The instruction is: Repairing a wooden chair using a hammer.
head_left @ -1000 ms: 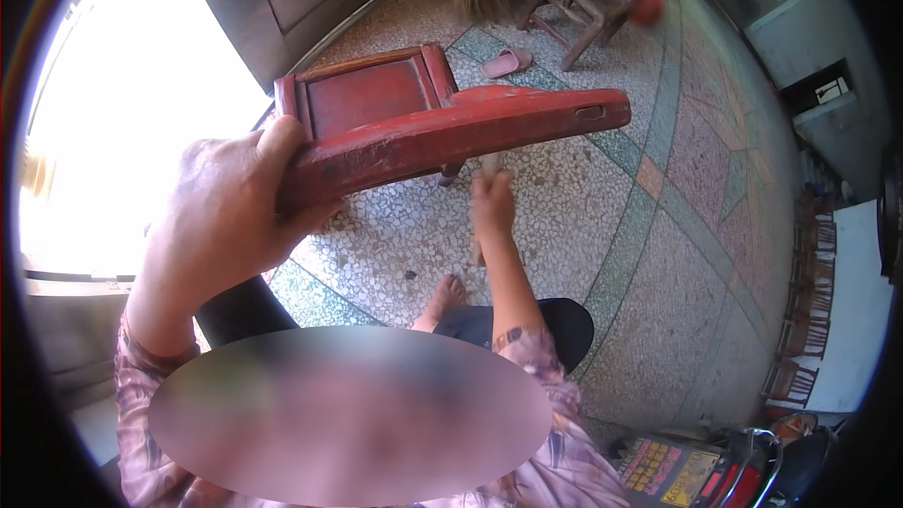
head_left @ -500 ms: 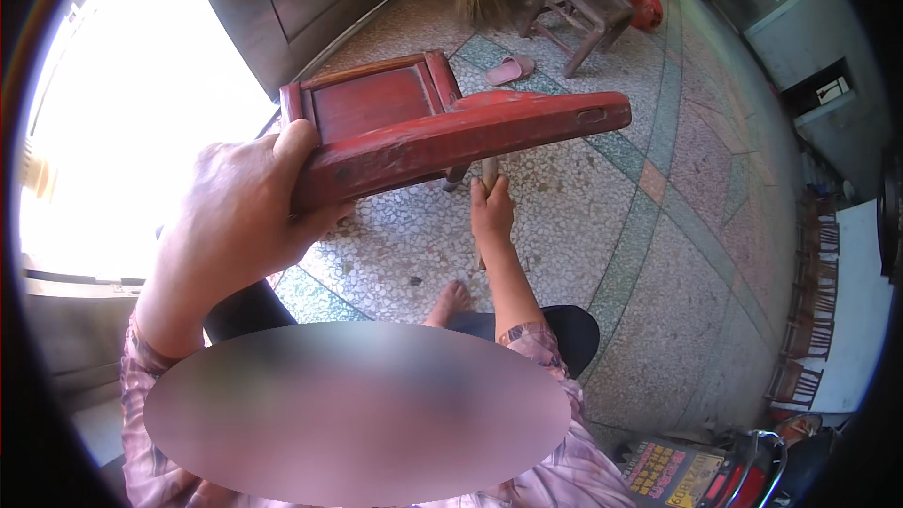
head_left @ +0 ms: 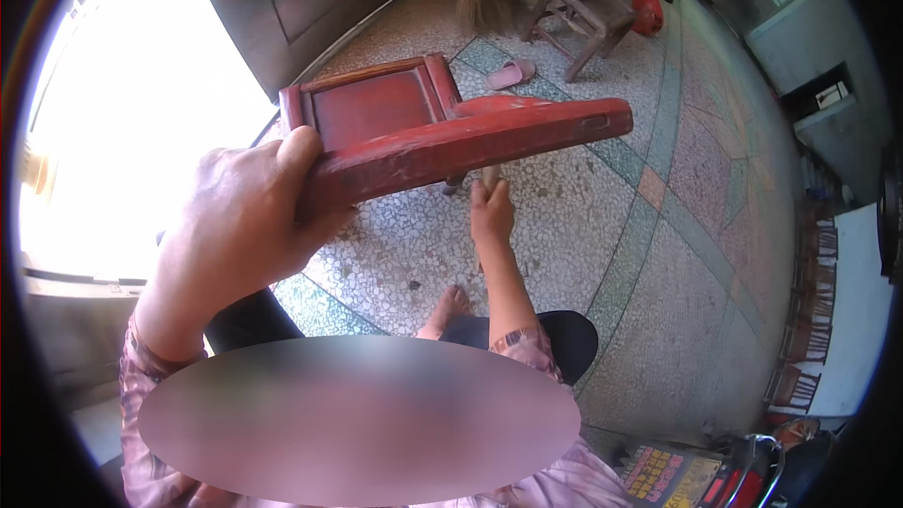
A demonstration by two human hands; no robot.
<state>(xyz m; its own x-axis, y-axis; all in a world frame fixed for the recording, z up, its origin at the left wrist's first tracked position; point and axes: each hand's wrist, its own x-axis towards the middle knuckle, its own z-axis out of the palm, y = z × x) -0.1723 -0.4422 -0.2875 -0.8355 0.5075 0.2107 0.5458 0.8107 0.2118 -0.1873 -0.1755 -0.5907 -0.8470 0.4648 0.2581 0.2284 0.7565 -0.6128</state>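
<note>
My left hand (head_left: 249,202) is closed around the near end of a red wooden furniture piece (head_left: 470,143), thumb on top. This piece has a thick, worn bar with a slot near its right end, and a framed panel (head_left: 372,108) behind the bar. Below the bar, my right hand (head_left: 492,210) grips a light wooden handle (head_left: 490,175) in a fist. The upper end of that handle passes behind the red bar, so what it carries is hidden. A bare foot (head_left: 450,306) rests on the floor below my right hand.
A pink slipper (head_left: 511,74) lies on the speckled stone floor (head_left: 555,226). Farther off are a straw broom (head_left: 482,0), a worn wooden stool (head_left: 588,23) and a red round object (head_left: 646,11). Small chairs (head_left: 814,320) line the right side, and a vehicle's rear (head_left: 743,480) shows at lower right.
The red furniture piece and my left hand have shifted very slightly down and right. My right hand keeps nearly the same place, still gripping the wooden handle.
</note>
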